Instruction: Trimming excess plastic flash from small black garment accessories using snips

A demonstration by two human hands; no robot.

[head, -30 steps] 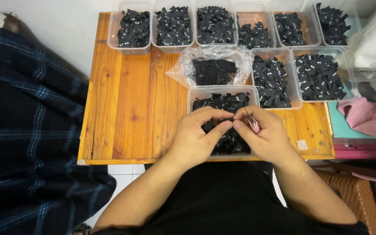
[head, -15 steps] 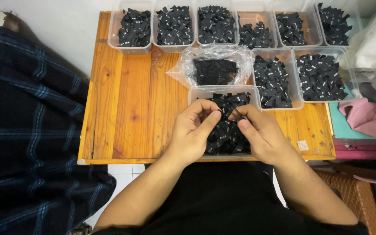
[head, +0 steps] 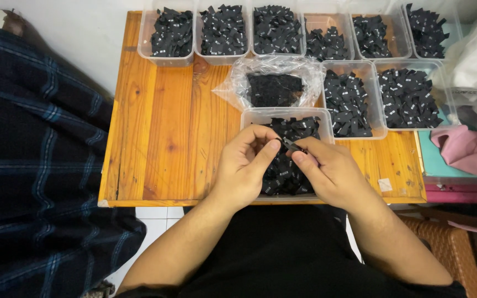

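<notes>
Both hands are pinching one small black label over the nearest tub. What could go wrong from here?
1. The label is held only by fingertips of the left hand and right hand; it may slip into the full clear tub below and get lost among identical pieces.
2. That tub sits at the near edge of the wooden table; a nudge might tip it off.

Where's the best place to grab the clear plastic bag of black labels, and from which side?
Probably the crumpled loose edge at the left of the clear plastic bag, coming in over the bare wooden table. Tubs crowd its other sides, and the slack film there bunches up for pinching.
</notes>
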